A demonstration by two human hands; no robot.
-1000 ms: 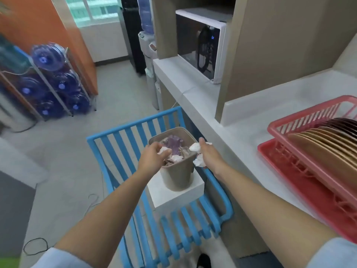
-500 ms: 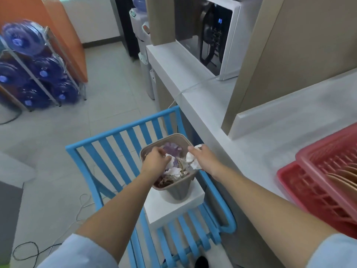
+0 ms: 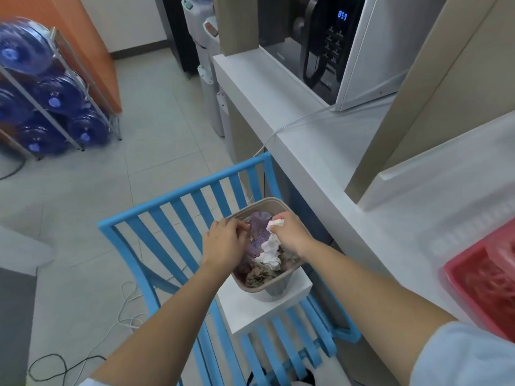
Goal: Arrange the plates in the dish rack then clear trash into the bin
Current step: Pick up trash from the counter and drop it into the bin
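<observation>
White tissue (image 3: pixel 271 247) pinched in right hand's fingers (image 3: pixel 274 231) over bin (image 3: pixel 274 289).

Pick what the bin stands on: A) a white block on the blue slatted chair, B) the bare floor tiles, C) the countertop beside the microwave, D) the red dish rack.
A: the bin sits on a white block, which rests on the seat of the blue slatted chair, below the countertop.

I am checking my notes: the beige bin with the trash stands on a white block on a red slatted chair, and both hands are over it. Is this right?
Not quite: the head view shows the slatted chair is blue, not red. The rest holds: the beige bin stands on the white block, with the left hand and right hand over it.
</observation>
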